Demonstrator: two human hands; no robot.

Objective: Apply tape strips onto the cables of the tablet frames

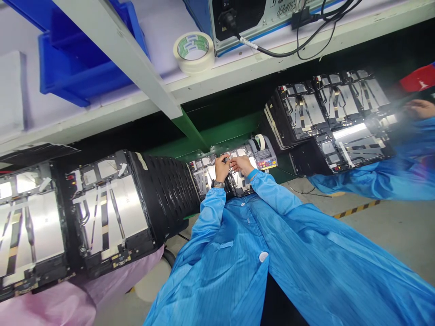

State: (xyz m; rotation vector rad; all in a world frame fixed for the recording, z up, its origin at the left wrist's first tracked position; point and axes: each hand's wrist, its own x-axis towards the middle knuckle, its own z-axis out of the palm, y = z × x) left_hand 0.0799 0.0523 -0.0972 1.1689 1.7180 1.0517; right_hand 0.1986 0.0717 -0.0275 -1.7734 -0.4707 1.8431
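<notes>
My left hand is above the electronic units in the middle, its fingers pinched near my other hand; what they hold is too small to make out. Close beside it, my right hand has its fingertips drawn together over an open unit with silver plates and dark strips. Another such unit lies to the left of my hands. Just right of them stands a grey tape dispenser carrying a small roll of pale tape.
Stacked black units stand at left, more units at right. A co-worker's hand is at far right, pink sleeves at lower left. A shelf above holds a tape roll, blue bins and a cabled device.
</notes>
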